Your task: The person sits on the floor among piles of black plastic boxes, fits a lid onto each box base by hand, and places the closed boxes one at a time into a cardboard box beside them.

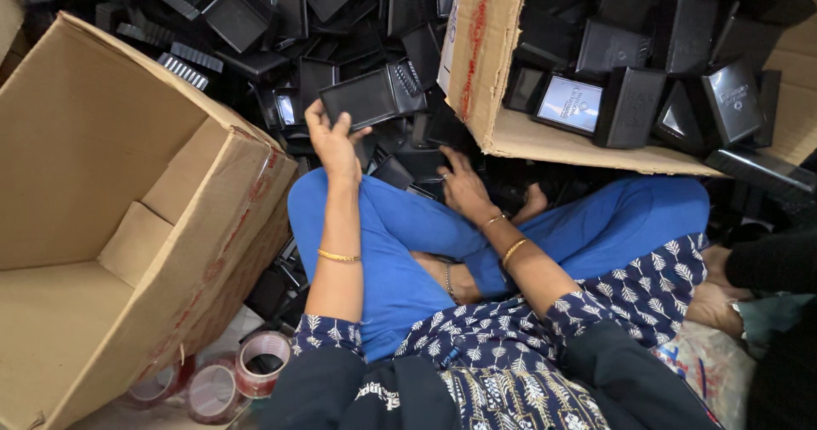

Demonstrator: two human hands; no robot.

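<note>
Black tray, a flat rectangular plastic piece with a ribbed end, sits just above centre of the frame, held at its lower left edge by the left hand. That grip is closed on the tray: thumb on one side, fingers curled behind, arm raised from the lap. The right hand lies lower, near the middle, fingers spread and pointing down into the pile of similar glossy black plastic pieces that fills the top of the frame; its grip is open, touching the parts beneath it, and holds nothing that I can make out. Both wrists wear gold bangles. At left stands an open cardboard box, plain brown and worn. Another cardboard box at upper right lies tipped and holds square black cases. Tape rolls with red print lie at lower left.
</note>
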